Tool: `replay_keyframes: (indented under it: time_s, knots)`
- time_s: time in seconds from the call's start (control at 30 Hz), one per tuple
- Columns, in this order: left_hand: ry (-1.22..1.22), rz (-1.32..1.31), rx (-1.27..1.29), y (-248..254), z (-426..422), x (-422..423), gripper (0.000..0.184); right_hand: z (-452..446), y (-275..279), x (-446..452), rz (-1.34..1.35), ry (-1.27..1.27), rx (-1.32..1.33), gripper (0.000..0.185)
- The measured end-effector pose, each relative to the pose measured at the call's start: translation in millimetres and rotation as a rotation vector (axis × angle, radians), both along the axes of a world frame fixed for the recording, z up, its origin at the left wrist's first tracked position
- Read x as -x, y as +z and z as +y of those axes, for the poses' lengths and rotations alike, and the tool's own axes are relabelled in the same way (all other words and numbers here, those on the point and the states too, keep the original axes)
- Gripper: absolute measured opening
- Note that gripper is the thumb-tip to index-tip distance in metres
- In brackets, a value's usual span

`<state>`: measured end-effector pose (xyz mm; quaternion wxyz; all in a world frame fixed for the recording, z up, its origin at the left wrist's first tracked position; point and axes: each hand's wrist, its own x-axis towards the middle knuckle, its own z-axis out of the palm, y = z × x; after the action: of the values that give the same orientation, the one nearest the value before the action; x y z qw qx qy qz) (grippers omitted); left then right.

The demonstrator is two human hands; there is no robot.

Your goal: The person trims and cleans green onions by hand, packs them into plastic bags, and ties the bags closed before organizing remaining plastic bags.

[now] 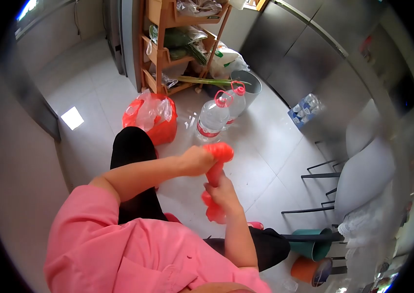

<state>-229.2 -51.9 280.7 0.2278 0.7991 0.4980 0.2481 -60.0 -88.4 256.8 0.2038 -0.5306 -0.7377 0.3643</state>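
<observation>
A bunched red plastic bag (pixel 215 172) is stretched between my two hands, above the tiled floor. My left hand (pixel 197 160) is closed around its upper part, and a crumpled end sticks out past the fingers. Just below, my right hand (pixel 224 192) grips the narrow middle, with the loose lower end hanging beside the wrist. Part of the bag is hidden behind my fingers. Beyond my left knee stands a bin lined with a red bag (pixel 162 132), with clear plastic (pixel 151 111) on top.
Two large water bottles (pixel 212 118) stand ahead, beside a grey bin (pixel 253 88). Behind them is a wooden shelf rack (pixel 158 61) with vegetables. A wrapped pack (pixel 305 110) lies near the dark cabinet. White chairs (pixel 365 176), a green bucket (pixel 309 246) and an orange container (pixel 307 270) are to the right.
</observation>
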Motion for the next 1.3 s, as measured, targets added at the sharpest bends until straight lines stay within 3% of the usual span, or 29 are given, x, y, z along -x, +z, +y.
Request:
replay_keyframes:
  time_s: [0.03,0.07,0.13,0.2,0.27,0.3,0.33,0.4,0.43,0.47,0.53,0.57,0.6,0.67,0.7,0.73,0.8,0.83,0.87,0.93,1.03,1.13,1.17,1.27,1.3]
  knots:
    - [-0.083,0.148,-0.006,-8,-4,4,0.018,-7,20,4,-0.245,-0.01,-0.035,0.027]
    - [-0.163,0.296,-0.01,-7,-6,7,0.018,-7,24,3,-0.242,-0.009,-0.044,0.027]
    - [-0.281,0.443,0.05,4,-11,7,0.02,-6,31,-7,-0.623,0.238,-0.333,0.023]
    - [-0.394,0.586,0.119,10,-9,13,0.022,-2,54,-14,-0.598,0.317,-0.357,0.025]
    - [-0.587,0.023,0.559,13,2,22,0.027,5,64,-26,-0.081,0.482,-0.477,0.026]
    - [-0.589,0.021,0.558,22,-2,22,0.027,3,81,-26,0.135,0.368,-0.024,0.027]
    - [-0.436,-0.39,0.794,33,-8,21,0.028,1,88,-24,0.132,0.365,-0.023,0.027]
    - [-0.051,-1.223,1.206,52,-20,16,0.032,-2,93,-18,0.579,0.032,0.116,0.021]
    - [-0.176,-1.453,1.187,37,-12,10,0.03,3,83,-7,0.842,0.037,0.012,0.021]
    - [-0.179,-1.453,1.188,32,-8,5,0.03,4,77,3,1.092,-0.068,0.126,0.022]
    - [-0.65,-1.73,1.142,27,-5,-6,0.032,3,67,17,1.257,-0.214,0.145,0.023]
    - [-0.532,-1.733,1.102,32,-10,-11,0.028,8,50,26,1.273,-0.391,0.141,0.025]
    - [-0.53,-1.739,1.102,28,-12,-16,0.028,6,41,25,1.268,-0.392,0.145,0.025]
    - [-0.21,-1.326,0.823,20,-14,-24,0.025,-1,42,30,1.414,-0.491,0.389,0.028]
    - [-0.179,-1.162,0.581,17,-15,-30,0.021,2,37,34,1.64,-0.341,0.452,0.035]
    - [-0.163,-1.178,0.589,11,-15,-32,0.021,2,37,33,1.625,-0.35,0.471,0.035]
    - [-0.23,-0.414,0.05,-4,-11,-30,0.02,-1,40,29,1.873,-0.269,0.718,0.049]
    - [-0.228,-0.314,0.138,20,-20,-23,0.017,-13,53,33,1.744,-0.374,0.65,0.061]
    - [-0.212,-0.33,0.157,18,-20,-21,0.017,-12,46,33,1.725,-0.389,0.675,0.061]
    - [-0.407,-0.153,-0.183,12,-22,-17,0.016,-4,35,30,1.516,-0.147,0.369,0.062]
    - [-0.392,-0.125,-0.296,1,-17,-12,0.016,0,37,25,1.385,-0.17,0.498,0.066]
    - [-0.442,0.012,-0.148,9,-8,1,0.015,4,38,32,1.36,-0.13,0.511,0.065]
    - [-0.447,0.051,-0.221,0,-3,2,0.015,6,40,36,1.362,-0.069,0.457,0.063]
    - [-0.416,0.007,-0.239,-13,11,7,0.014,22,48,51,1.248,-0.227,0.462,0.056]
    - [-0.403,-0.011,-0.208,-15,14,9,0.014,30,47,55,1.358,-0.273,0.533,0.046]
